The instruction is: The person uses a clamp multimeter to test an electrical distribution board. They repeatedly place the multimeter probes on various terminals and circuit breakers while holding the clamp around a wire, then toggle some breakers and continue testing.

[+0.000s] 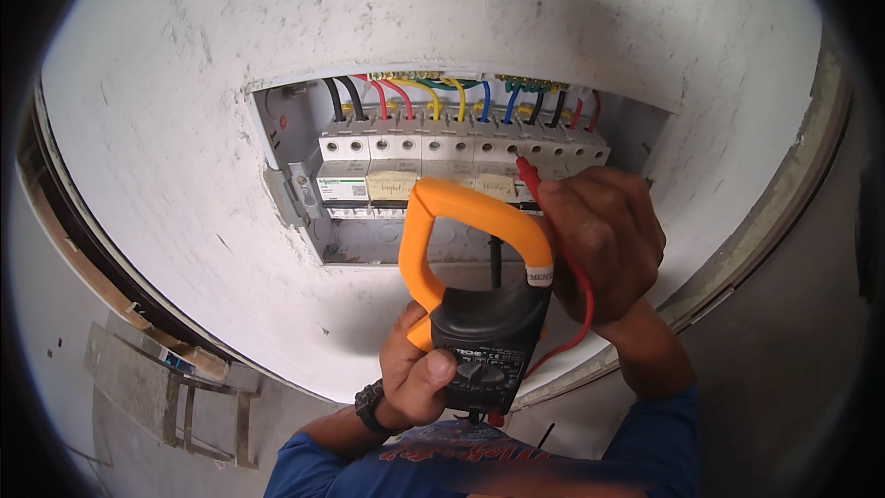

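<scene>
My left hand [415, 373] is closed around a clamp meter [489, 318] with a black body and orange jaw, its thumb beside the rotary dial. Pinched in my right hand [604, 235] is a red test probe [528, 175], its tip at a screw hole in the upper row of the circuit breakers [396, 148]. From that hand the red lead [587, 300] curves down behind the meter. A black test probe [496, 263] stands upright behind the meter's jaw, below the breakers; what holds it is hidden. The jaw covers part of the breakers' lower edge.
A recessed metal panel box [300, 198] in a white wall [166, 175] surrounds the breakers. Black, red, yellow and blue wires [396, 97] enter from above, below brass terminal bars [406, 76]. Lower left, a wooden frame [189, 406] stands on the floor.
</scene>
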The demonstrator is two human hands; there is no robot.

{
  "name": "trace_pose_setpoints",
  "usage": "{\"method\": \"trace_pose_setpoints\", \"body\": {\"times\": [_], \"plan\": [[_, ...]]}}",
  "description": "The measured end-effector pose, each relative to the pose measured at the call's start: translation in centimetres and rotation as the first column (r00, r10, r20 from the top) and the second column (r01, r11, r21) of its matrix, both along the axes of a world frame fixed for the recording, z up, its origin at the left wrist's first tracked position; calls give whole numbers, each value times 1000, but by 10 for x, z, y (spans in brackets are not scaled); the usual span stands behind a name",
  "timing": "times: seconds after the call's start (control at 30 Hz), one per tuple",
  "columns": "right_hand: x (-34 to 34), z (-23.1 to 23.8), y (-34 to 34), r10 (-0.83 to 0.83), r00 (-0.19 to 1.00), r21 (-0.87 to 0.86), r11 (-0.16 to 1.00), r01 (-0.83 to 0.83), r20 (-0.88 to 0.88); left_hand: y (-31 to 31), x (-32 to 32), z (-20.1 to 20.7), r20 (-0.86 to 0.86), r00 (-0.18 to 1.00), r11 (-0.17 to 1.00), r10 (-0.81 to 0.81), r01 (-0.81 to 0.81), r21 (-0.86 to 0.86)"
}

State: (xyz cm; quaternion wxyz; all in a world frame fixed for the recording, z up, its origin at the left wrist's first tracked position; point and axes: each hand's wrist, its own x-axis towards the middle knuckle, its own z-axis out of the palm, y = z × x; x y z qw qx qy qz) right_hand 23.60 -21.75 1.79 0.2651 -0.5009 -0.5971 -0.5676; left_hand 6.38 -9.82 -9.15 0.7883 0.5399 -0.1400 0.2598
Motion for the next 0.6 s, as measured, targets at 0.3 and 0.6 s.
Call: {"method": "trace_pose_setpoints", "body": {"times": [0.3,0.6], "plan": [[-1,-3,1,5,1000,14,1000,-5,6,0,1,4,25,1000,1000,-17,17,-9],[2,2,9,-3,997,89,996,-4,79,0,-3,13,45,998,999,-46,47,-26]]}}
